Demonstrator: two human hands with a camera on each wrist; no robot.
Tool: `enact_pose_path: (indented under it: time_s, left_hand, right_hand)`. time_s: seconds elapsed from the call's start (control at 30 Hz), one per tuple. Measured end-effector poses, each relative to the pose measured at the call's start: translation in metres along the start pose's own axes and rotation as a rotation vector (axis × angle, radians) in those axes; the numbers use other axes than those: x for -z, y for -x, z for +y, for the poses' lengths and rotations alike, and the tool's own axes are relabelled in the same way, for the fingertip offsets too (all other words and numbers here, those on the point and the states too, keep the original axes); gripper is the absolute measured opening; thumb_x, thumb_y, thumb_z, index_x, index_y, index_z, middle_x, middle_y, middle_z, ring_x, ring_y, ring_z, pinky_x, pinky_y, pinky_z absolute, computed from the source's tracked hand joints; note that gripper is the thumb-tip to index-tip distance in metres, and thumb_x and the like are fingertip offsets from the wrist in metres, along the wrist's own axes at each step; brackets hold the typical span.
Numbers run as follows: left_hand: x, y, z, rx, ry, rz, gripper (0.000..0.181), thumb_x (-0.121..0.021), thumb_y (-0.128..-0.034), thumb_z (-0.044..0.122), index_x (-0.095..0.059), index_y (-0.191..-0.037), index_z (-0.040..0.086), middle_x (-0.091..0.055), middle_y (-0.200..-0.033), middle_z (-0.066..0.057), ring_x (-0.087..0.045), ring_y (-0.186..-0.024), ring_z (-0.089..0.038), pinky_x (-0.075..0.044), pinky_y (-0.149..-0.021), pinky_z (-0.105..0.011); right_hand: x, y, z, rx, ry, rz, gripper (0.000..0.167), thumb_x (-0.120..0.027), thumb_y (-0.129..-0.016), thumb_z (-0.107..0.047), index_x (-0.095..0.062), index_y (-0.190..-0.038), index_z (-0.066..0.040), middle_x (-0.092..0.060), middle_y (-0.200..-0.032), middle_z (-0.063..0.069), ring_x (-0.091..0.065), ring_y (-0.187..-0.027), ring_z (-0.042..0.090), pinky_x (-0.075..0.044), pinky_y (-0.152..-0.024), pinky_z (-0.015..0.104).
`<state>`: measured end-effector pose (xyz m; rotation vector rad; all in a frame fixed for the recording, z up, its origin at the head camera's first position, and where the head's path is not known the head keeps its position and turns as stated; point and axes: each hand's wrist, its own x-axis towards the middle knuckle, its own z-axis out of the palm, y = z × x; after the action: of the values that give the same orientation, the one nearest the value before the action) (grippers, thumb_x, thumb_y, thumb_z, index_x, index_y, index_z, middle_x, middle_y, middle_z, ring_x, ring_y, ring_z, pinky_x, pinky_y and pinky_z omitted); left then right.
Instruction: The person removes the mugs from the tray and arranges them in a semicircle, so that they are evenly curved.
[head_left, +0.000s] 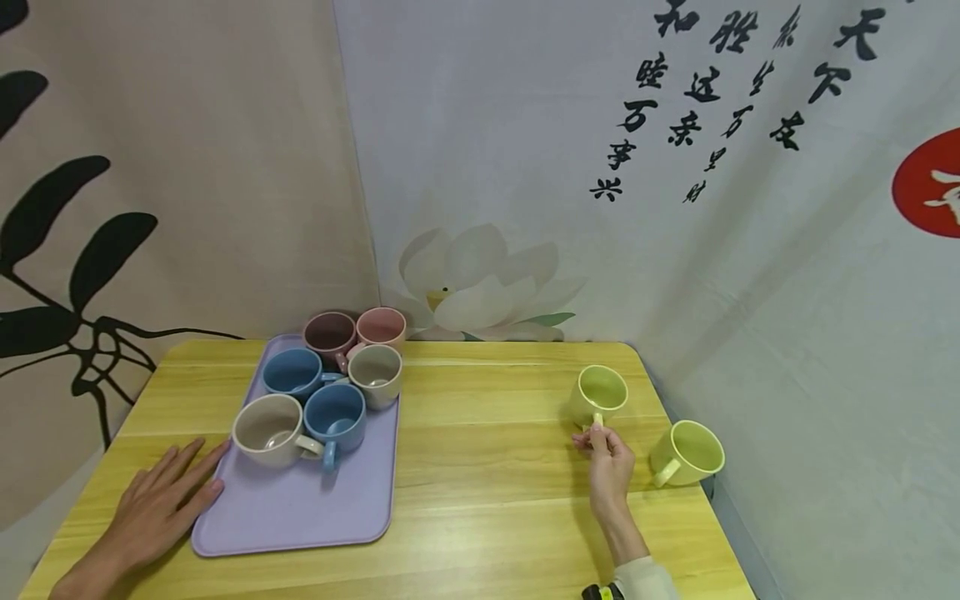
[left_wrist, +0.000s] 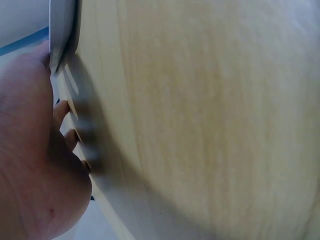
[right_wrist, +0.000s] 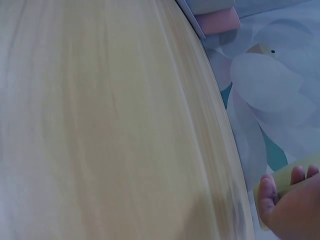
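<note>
My right hand (head_left: 611, 471) pinches the handle of a yellow-green cup (head_left: 600, 390) at the table's right; in the right wrist view, fingers (right_wrist: 267, 192) lie against that cup (right_wrist: 285, 179). A second yellow-green cup (head_left: 693, 452) stands to its right, by the table edge. With fingers spread, my left hand (head_left: 161, 504) rests at the left edge of the purple tray (head_left: 300, 521); the left wrist view shows this hand (left_wrist: 40, 150) beside the tray's side (left_wrist: 61, 30). Several cups stand on the tray, among them a large white cup (head_left: 267, 433) and a blue cup (head_left: 335, 417).
Toward the tray's back are a dark mauve cup (head_left: 330, 335), a pink cup (head_left: 382, 327), another blue cup (head_left: 292, 372) and a smaller white cup (head_left: 375, 375). Bare wooden table (head_left: 487, 467) lies between tray and right hand. A printed curtain (head_left: 487, 167) hangs behind.
</note>
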<state>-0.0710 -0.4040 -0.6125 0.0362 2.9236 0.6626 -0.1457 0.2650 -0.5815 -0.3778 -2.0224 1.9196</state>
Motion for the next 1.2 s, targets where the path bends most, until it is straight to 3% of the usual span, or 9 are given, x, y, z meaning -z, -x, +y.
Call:
enact_pose_path:
  time_s: [0.27, 0.73, 0.97, 1.2]
  left_hand:
    - [0.000, -0.001, 0.000, 0.007, 0.007, -0.008, 0.074, -0.039, -0.1209, 0.058, -0.015, -0.183, 0.027, -0.010, -0.182, -0.042, 0.005, -0.163, -0.077, 0.015, -0.122, -0.095]
    - [-0.003, 0.000, -0.002, 0.000, 0.016, -0.001, 0.072, -0.039, -0.1212, 0.057, -0.015, -0.183, 0.029, -0.010, -0.182, -0.041, 0.004, -0.163, -0.077, 0.019, -0.123, -0.093]
    - [-0.003, 0.002, -0.003, -0.008, 0.015, 0.006, 0.072, -0.040, -0.1213, 0.056, -0.015, -0.183, 0.029, -0.010, -0.183, -0.040, 0.004, -0.164, -0.076, 0.020, -0.123, -0.092]
    - [-0.003, 0.002, -0.003, -0.014, 0.020, 0.010, 0.071, -0.040, -0.1214, 0.056, -0.015, -0.183, 0.030, -0.010, -0.183, -0.041, 0.005, -0.165, -0.075, 0.021, -0.124, -0.091]
  right_hand:
    - [0.007, -0.009, 0.000, -0.008, -0.047, 0.091, 0.040, -0.056, -0.120, -0.020, -0.067, -0.103, 0.015, -0.073, -0.098, 0.009, -0.083, -0.094, 0.015, -0.070, -0.095, 0.032]
    - [0.022, -0.021, 0.000, -0.028, -0.066, 0.234, 0.040, -0.056, -0.120, -0.020, -0.064, -0.104, 0.015, -0.070, -0.094, 0.005, -0.080, -0.088, 0.007, -0.069, -0.090, 0.022]
    - [0.026, -0.029, 0.000, -0.011, -0.072, 0.267, 0.038, -0.056, -0.119, -0.017, -0.064, -0.098, 0.014, -0.070, -0.089, 0.001, -0.080, -0.085, 0.007, -0.067, -0.085, 0.018]
    - [0.025, -0.029, 0.001, -0.026, -0.023, 0.295, 0.037, -0.054, -0.118, -0.017, -0.066, -0.102, 0.014, -0.071, -0.089, 0.002, -0.080, -0.086, 0.010, -0.067, -0.084, 0.018]
